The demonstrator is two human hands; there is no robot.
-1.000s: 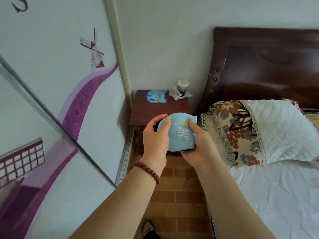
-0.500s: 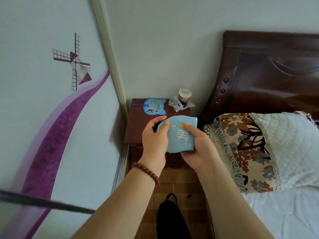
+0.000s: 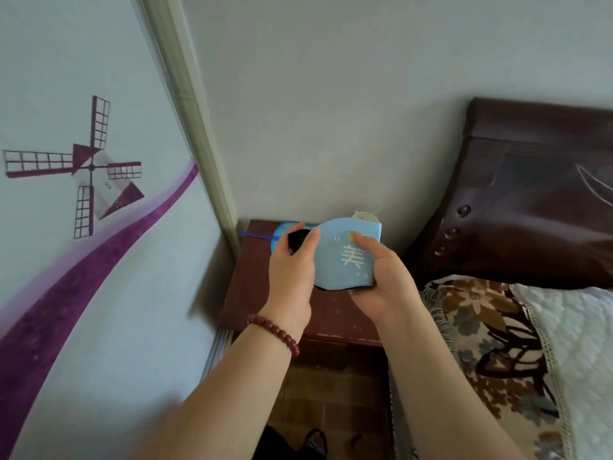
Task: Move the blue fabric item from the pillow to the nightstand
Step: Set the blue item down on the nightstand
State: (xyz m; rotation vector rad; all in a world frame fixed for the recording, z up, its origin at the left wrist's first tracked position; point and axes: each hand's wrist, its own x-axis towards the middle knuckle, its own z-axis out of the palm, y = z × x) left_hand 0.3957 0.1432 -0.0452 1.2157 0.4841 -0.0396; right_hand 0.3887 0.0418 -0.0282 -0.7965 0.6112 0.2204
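Blue fabric item with a white printed character (image 3: 345, 257), pinched at its left edge by the left hand (image 3: 292, 270) and cupped from the right by the right hand (image 3: 381, 283), held above the dark red-brown wooden nightstand (image 3: 252, 293), clear of its top.

The blue fabric item (image 3: 345, 257), held between the left hand (image 3: 292, 270) and right hand (image 3: 381, 283), bears a large white character "美" at its middle; the small marks around it are unreadable
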